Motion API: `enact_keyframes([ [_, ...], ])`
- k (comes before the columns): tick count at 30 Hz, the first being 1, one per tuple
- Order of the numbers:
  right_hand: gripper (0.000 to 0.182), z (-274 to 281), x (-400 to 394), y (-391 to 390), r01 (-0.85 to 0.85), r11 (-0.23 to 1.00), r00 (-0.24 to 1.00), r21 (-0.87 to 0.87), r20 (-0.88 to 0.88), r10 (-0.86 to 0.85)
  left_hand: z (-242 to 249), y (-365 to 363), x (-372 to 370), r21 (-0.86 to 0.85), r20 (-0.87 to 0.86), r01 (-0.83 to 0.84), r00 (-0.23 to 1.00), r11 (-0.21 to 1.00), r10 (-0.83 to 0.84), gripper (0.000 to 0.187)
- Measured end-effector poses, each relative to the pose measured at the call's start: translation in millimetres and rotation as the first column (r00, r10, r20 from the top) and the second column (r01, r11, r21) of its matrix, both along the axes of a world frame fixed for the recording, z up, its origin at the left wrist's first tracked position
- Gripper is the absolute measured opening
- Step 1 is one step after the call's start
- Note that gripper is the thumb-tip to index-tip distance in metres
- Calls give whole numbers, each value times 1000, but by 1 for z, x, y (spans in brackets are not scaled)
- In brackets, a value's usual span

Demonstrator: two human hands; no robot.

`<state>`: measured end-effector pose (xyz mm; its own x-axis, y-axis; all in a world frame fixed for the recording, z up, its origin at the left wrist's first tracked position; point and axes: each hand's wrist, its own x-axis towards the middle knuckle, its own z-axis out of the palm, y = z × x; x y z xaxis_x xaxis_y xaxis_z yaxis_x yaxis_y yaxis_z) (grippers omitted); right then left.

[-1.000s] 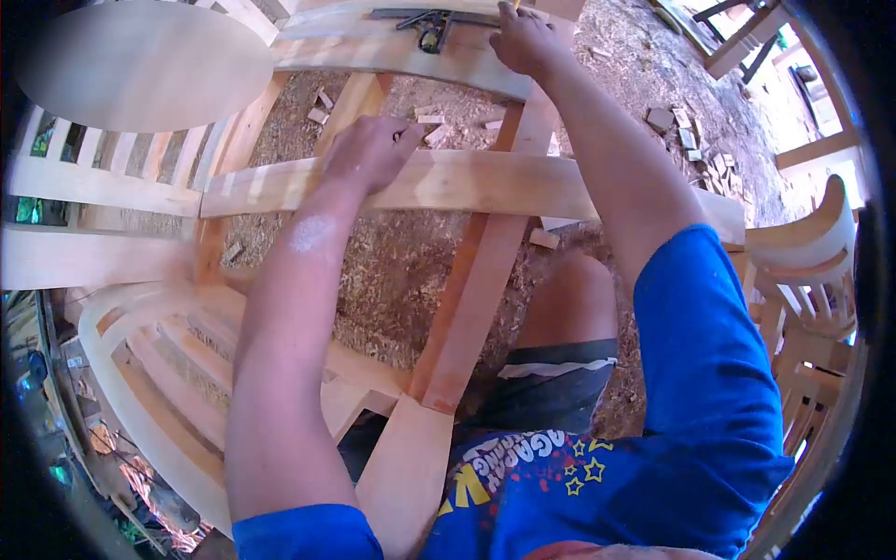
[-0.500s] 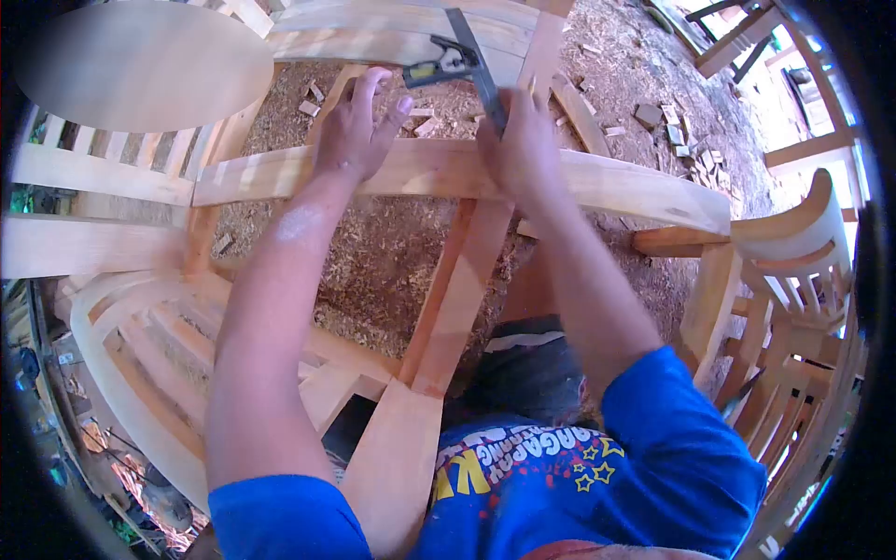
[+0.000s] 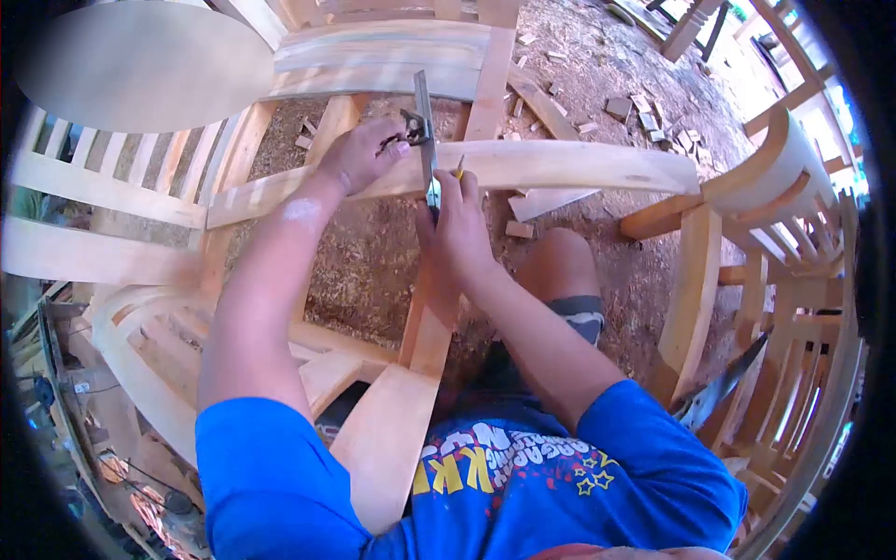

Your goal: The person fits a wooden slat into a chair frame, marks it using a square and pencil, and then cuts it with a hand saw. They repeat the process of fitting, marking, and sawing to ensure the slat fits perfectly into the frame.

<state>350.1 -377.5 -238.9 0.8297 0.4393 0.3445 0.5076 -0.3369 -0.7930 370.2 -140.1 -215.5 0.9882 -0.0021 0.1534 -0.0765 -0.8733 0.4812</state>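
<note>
A combination square (image 3: pixel 425 103) stands across the curved wooden rail (image 3: pixel 579 166) of an unfinished chair frame. My left hand (image 3: pixel 366 154) is closed around the dark head of the square, its fingers partly hidden behind it. Lower down, my right hand (image 3: pixel 459 229) grips the near end of the metal blade. A yellow pencil (image 3: pixel 460 165) sticks up from between the right fingers. Below the rail, a wooden crosspiece (image 3: pixel 431 313) runs toward my body and meets a broad pale board (image 3: pixel 387 434).
Slatted chair parts (image 3: pixel 103 177) stand on the left, and another curved slatted piece (image 3: pixel 784 187) on the right. Wood offcuts (image 3: pixel 644 117) and shavings cover the floor. A handsaw (image 3: pixel 723 383) leans at the lower right. A blurred oval covers the upper left.
My left hand has gone from open beside the square to holding its head. The square has come down and left onto the rail, my right hand moving with it. The view has shifted slightly.
</note>
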Motion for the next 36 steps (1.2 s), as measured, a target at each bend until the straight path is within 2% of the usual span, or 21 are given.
enact_keyframes([
  [2,55,-3,1,-2,-11,999,1000,35,-12,11,4,-8,-3,-38,-60,-56,997,998,54,31],
  [5,53,-6,3,-3,-12,996,1000,84,4,12,-7,-11,1,40,-112,-125,985,991,129,28],
  [9,51,5,-6,-16,2,996,995,92,-100,8,-9,-7,5,35,-60,-67,996,997,69,29],
  [12,52,10,-22,-47,-7,998,998,58,61,3,-13,-7,4,18,-7,-44,999,999,44,29],
  [14,55,20,-32,-70,-25,998,993,51,-112,31,-27,0,5,-26,74,-34,997,999,36,29],
  [15,56,22,-33,-80,-44,998,979,44,-197,52,-34,3,7,5,136,-55,989,998,54,30],
  [18,46,20,-12,-93,28,1000,991,1,-132,-28,-31,0,5,24,177,-47,983,999,42,32],
  [21,35,18,29,-96,-82,995,986,61,-142,90,-20,-7,0,-75,134,-78,987,994,87,28],
  [24,33,59,44,-80,-192,926,842,325,-430,326,-19,-3,3,-135,105,-57,992,989,72,27],
  [25,42,56,56,-74,-247,915,837,320,-406,367,-20,-2,3,-161,99,-43,993,986,60,27],
  [28,33,51,84,-50,-307,938,872,164,-347,346,-25,-2,4,-155,153,-34,987,987,58,26],
  [31,22,21,94,-31,-240,959,855,153,-435,283,-23,2,7,-158,144,9,990,987,14,28],
  [34,21,9,100,-31,-243,958,872,155,-397,286,-27,5,12,-180,224,61,974,982,-19,20],
  [36,21,12,99,-33,-281,959,892,38,-358,276,-27,9,14,-210,115,41,993,977,-17,25],
])
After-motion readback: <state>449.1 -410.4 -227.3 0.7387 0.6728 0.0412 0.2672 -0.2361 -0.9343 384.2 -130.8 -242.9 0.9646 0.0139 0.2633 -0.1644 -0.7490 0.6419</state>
